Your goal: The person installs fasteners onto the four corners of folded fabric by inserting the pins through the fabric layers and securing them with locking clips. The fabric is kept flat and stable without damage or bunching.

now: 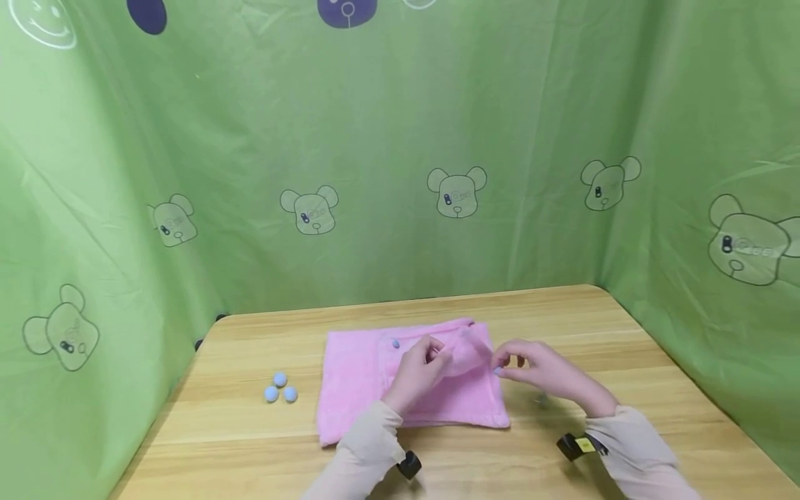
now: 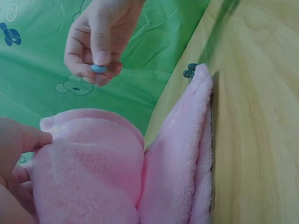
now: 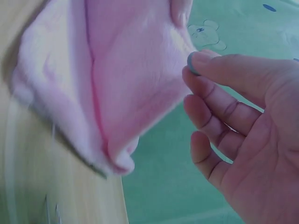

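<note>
A folded pink plush cloth (image 1: pixel 351 375) lies on the table. My left hand (image 1: pixel 417 371) pinches a layer of it between thumb and fingers and holds that raised flap (image 2: pixel 93 163) up. To the right of the flap is my right hand (image 1: pixel 540 368), which pinches a small blue disc-like piece (image 2: pixel 98 68) between thumb and index finger. In the right wrist view this blue piece (image 3: pixel 191 64) shows edge-on, near the flap's edge, with the other fingers loosely bent. Another small blue piece (image 1: pixel 396 344) sits on the cloth, left of my left hand.
Three light-blue round pieces (image 1: pixel 280 380) lie grouped on the wooden table (image 1: pixel 237 444), left of the cloth. Thin metal pins (image 3: pixel 52 212) stand out near the table's surface in the right wrist view. A green curtain (image 1: pixel 375 264) with bear faces surrounds the table's back and sides.
</note>
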Tool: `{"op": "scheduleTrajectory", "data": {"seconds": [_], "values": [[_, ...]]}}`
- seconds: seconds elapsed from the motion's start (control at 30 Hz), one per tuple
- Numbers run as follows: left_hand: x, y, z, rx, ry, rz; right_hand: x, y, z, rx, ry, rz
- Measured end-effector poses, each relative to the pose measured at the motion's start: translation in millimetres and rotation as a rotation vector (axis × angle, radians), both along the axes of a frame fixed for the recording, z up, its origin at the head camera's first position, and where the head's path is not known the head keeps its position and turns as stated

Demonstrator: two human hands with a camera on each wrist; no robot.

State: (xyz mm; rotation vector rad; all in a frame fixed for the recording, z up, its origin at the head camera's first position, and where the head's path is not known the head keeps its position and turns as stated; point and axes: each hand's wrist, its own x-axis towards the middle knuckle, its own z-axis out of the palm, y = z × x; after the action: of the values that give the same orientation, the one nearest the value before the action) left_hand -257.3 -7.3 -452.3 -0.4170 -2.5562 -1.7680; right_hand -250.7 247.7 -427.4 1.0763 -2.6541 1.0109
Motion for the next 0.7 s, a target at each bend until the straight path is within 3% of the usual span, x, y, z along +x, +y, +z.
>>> {"op": "scheduleTrajectory", "data": {"seconds": [0.33,0.7], "values": [[-2.3,-2.0,0.9,0.043,0.023,0.034,-8.5,-26.5,9.1,-0.090,-0.097,0.048],[-0.4,-2.0,0.2,0.031,0.057,-0.017,-14.0,-34.2,-4.1,-0.120,-0.143,0.031]]}}
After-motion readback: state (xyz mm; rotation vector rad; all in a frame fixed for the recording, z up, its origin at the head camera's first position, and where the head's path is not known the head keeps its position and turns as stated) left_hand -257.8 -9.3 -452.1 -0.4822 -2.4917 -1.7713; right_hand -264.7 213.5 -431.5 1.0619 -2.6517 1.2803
